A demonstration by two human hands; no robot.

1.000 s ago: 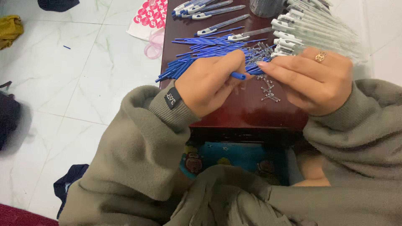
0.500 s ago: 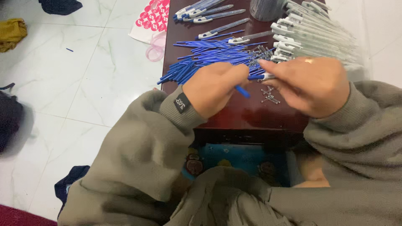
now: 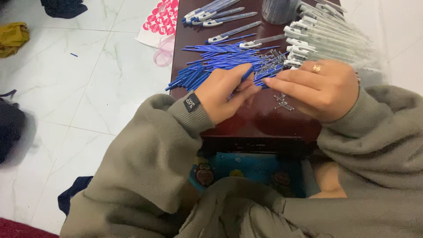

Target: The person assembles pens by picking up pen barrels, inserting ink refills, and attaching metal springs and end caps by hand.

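Beside table (image 3: 246,128), pink-dotted white bag (image 3: 159,23).

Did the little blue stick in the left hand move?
Yes. The blue refill in the left hand tipped up toward the blue refill pile, away from the table's near edge.

Grey-green ribbed-cuff sleeves, black cuff tag; gold ring (image 3: 317,67)

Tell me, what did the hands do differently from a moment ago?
The left hand tipped its blue refill from lying flat to pointing up toward the pile. The right hand keeps its fingertips at it. The blue refill pile, springs and table stayed put.
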